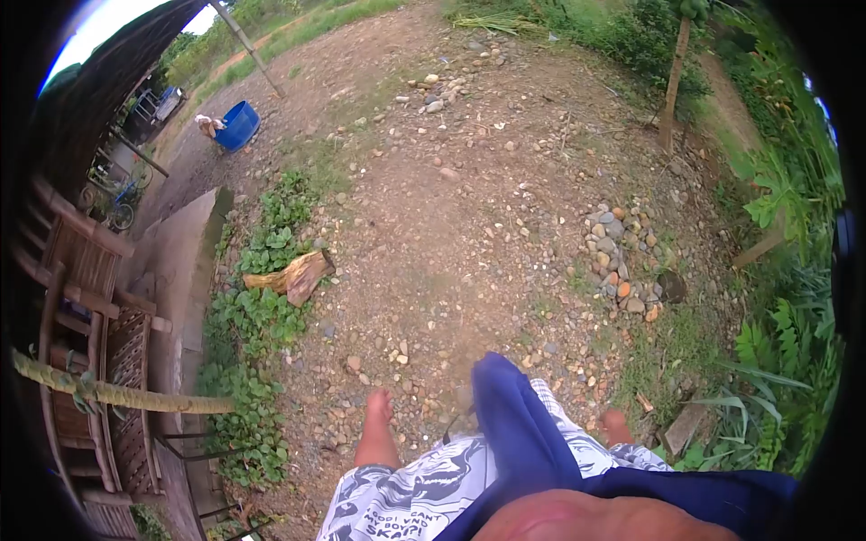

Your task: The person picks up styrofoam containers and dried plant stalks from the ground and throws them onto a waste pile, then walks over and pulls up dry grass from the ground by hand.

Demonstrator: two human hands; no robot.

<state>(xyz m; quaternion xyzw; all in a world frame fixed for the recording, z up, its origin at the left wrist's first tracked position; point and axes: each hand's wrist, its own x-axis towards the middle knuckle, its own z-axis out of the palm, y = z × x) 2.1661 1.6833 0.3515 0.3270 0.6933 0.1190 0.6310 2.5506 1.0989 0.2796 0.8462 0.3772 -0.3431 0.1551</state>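
Observation:
Neither of my hands can be made out. My lower legs and feet stick out from white printed shorts (419, 487), one bare leg (375, 439) left of centre and the other foot (617, 426) to the right. Part of a dark blue shirt (528, 419) hangs forward over the shorts. Along the bottom edge is a large patch of bare skin (586, 518), too close to the camera to tell which body part it is. Stony ground (433, 270) lies in front of my feet.
A split log (302, 275) lies by leafy plants (248, 316) on the left, beside a bamboo structure (126, 379). A blue tub (238, 126) stands farther off. Piled stones (613, 248) lie ahead right. Dense greenery (785, 298) and a thin trunk (675, 86) border the right.

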